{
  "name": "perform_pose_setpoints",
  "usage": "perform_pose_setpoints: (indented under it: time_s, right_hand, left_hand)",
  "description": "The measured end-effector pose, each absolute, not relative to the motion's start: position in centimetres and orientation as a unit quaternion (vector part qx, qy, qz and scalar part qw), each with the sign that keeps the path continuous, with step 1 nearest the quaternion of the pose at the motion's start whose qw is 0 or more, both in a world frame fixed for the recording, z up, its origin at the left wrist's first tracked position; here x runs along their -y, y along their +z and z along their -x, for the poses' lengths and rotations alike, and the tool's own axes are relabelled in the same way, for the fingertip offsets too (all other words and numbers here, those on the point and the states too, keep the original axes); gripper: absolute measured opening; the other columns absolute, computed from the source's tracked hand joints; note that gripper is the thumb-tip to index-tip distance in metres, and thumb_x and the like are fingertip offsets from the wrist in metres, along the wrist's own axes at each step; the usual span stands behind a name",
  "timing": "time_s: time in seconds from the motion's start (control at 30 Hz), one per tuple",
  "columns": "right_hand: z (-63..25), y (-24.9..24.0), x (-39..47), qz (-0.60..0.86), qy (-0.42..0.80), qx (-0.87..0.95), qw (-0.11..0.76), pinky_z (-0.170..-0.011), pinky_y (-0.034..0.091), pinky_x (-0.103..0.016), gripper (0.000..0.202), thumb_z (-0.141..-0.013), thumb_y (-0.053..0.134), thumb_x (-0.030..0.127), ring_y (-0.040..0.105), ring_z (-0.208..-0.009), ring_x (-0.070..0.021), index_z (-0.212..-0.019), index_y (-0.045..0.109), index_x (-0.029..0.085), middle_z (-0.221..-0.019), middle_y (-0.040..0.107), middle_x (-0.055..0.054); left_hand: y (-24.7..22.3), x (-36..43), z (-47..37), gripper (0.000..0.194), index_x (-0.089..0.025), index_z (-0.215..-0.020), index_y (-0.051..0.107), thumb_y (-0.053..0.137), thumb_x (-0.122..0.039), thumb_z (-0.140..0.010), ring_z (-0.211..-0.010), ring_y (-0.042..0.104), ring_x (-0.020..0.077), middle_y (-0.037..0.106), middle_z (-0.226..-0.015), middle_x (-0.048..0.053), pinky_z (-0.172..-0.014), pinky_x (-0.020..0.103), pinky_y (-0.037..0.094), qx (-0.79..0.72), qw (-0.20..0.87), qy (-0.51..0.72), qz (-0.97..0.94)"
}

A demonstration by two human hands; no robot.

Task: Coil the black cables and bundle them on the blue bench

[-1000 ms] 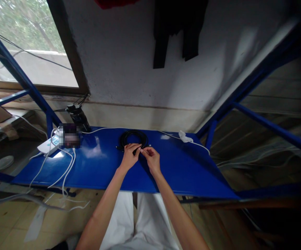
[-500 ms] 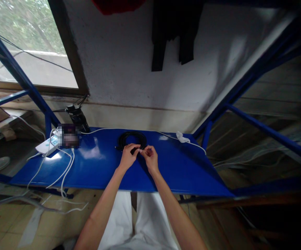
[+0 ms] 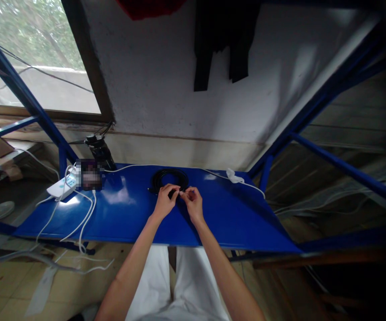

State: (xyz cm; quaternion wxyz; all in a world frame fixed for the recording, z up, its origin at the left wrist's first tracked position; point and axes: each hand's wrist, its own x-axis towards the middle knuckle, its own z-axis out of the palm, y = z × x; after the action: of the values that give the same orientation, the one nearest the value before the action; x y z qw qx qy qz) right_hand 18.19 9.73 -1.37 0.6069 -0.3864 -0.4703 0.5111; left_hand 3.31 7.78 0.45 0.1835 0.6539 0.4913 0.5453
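Note:
A coil of black cable lies on the blue tabletop, just beyond my hands. My left hand is closed at the coil's near side, with a dark piece that looks like part of the cable between thumb and fingers. Close beside it, my right hand pinches with thumb and forefinger. A tiny pale spot shows where the two sets of fingertips meet; it is too small to name. My fingers cover the near part of the coil.
A white power strip with white cords sits at the table's left, next to a blurred-out object and a black cylindrical item. A white cord runs along the back edge. Blue frame bars flank both sides.
My hands keep almost the same pose at the coil, with only slight finger movement. The whole view has shifted very slightly.

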Motion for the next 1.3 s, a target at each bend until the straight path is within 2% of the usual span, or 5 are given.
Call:
perform_pose_setpoints:
  time_s: [0.4, 0.7, 1.0, 1.13, 1.3]
  right_hand:
    - [-18.37, -1.8, -9.99, 0.392, 0.492, 0.483, 0.61, -0.074, 0.06, -0.032, 0.036, -0.08, 0.089, 0.045, 0.065, -0.075, -0.0174, -0.092, 0.062, 0.025, -0.085, 0.063, 0.002]
    - [-18.71, -1.99, -9.97, 0.399, 0.482, 0.523, 0.579, -0.083, 0.061, -0.037, 0.03, -0.088, 0.083, 0.049, 0.073, -0.09, -0.0244, -0.102, 0.076, 0.024, -0.098, 0.077, -0.006]
    - [-18.74, -1.9, -9.89, 0.397, 0.486, 0.523, 0.577, -0.083, 0.062, -0.038, 0.031, -0.087, 0.084, 0.051, 0.073, -0.089, -0.0253, -0.1, 0.079, 0.024, -0.097, 0.078, -0.006]
    - [-18.72, -1.8, -9.82, 0.402, 0.483, 0.521, 0.577, -0.082, 0.061, -0.038, 0.032, -0.087, 0.084, 0.053, 0.072, -0.087, -0.0245, -0.099, 0.079, 0.024, -0.097, 0.078, -0.006]
    - [-18.73, -1.58, -9.72, 0.41, 0.477, 0.527, 0.571, -0.08, 0.061, -0.037, 0.035, -0.088, 0.083, 0.056, 0.072, -0.086, -0.0242, -0.1, 0.078, 0.024, -0.096, 0.078, -0.006]
  left_hand:
    - [0.5, -7.75, -3.16, 0.015, -0.024, -0.109, 0.077, 0.065, -0.018, -0.102, -0.104, 0.074, 0.0245, 0.078, -0.109, 0.007, -0.099, 0.042, 0.053, -0.472, 0.191, 0.548, -0.663]
    - [0.38, -7.81, -3.01, 0.01, -0.023, -0.103, 0.079, 0.071, -0.019, -0.099, -0.097, 0.075, 0.0219, 0.078, -0.104, 0.006, -0.093, 0.038, 0.058, -0.454, 0.224, 0.576, -0.641]
    - [0.62, -7.7, -2.95, 0.01, -0.022, -0.104, 0.08, 0.071, -0.023, -0.101, -0.093, 0.075, 0.0198, 0.078, -0.104, 0.007, -0.089, 0.036, 0.062, -0.447, 0.219, 0.586, -0.64]
    - [0.37, -7.87, -2.86, 0.012, -0.021, -0.108, 0.081, 0.072, -0.026, -0.1, -0.098, 0.076, 0.0209, 0.076, -0.113, 0.01, -0.091, 0.038, 0.064, -0.44, 0.213, 0.598, -0.635]
    - [0.33, -7.9, -2.76, 0.013, -0.022, -0.102, 0.082, 0.071, -0.028, -0.102, -0.105, 0.076, 0.0228, 0.075, -0.115, 0.011, -0.096, 0.042, 0.064, -0.438, 0.211, 0.591, -0.644]
